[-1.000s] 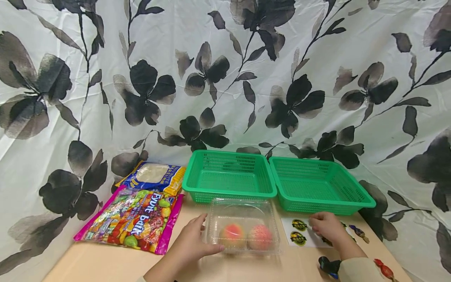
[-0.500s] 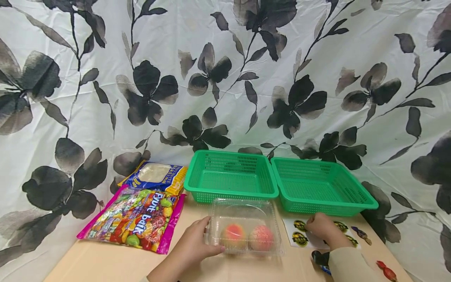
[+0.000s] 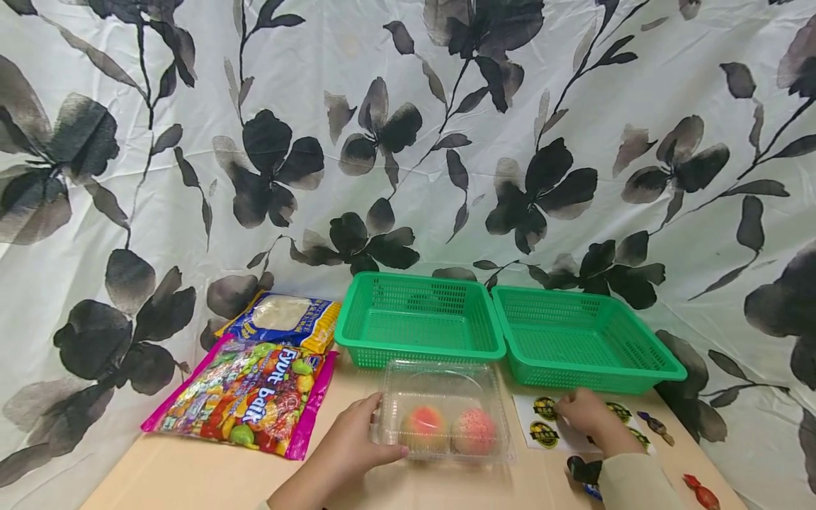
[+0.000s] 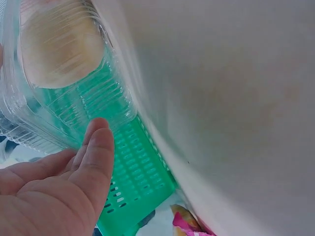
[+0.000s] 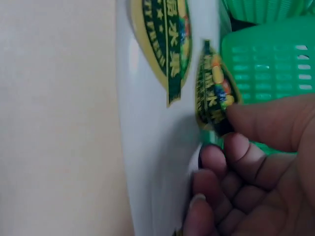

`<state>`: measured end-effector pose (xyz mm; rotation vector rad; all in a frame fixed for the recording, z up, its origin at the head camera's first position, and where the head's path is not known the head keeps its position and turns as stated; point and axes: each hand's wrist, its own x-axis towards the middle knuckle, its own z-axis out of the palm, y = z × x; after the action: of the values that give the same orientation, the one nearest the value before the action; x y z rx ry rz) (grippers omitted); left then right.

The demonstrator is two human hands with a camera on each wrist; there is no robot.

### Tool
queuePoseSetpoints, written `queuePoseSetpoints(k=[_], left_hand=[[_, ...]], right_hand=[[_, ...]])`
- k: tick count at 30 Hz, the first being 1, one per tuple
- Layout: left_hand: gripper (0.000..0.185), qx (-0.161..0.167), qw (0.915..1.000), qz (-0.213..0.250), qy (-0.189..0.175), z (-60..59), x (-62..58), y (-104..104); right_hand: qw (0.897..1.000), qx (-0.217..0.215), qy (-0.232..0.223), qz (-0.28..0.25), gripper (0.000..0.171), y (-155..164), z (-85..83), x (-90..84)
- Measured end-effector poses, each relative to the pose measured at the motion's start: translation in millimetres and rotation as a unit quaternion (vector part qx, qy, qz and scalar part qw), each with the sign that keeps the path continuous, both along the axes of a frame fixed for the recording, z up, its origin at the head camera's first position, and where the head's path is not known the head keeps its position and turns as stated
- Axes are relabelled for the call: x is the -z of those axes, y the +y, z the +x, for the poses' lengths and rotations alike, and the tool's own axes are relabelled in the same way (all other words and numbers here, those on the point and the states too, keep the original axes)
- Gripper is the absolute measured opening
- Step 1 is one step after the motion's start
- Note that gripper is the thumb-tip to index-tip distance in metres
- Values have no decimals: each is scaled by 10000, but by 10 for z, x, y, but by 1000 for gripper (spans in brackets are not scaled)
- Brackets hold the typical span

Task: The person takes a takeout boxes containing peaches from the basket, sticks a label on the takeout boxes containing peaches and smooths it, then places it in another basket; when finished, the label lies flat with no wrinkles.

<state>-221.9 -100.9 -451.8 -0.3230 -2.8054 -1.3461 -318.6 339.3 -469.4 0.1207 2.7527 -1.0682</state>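
My right hand (image 3: 589, 418) pinches a sticker (image 5: 212, 91) by its edge at the white sheet (image 5: 152, 147), right of the clear box (image 3: 440, 386); likely thin, bendy and tacky, best held by the rim. My left hand (image 3: 344, 443), spread wide, touches the box, which probably dents easily.

Your right hand (image 5: 263, 172) pinches a dark fruit sticker (image 5: 212, 91) by its edge, your other fingertips against the white sheet (image 5: 152, 157). Another sticker (image 5: 170, 49) lies on that sheet, beside the pale table (image 5: 54, 118); a green basket (image 5: 266, 64) stands behind.
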Motion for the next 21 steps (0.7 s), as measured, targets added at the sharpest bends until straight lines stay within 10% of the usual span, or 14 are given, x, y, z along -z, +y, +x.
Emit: queuePoseSetpoints(k=[15,21], left_hand=[[103,-58,10000,-43,6,5,-39,1],[104,-62,10000,-56,24,8,-27,5]], right_hand=[[9902,662,-151,-1222,23,73,51,-112],[9876,457,-347,-1459,48,70,76,-194]])
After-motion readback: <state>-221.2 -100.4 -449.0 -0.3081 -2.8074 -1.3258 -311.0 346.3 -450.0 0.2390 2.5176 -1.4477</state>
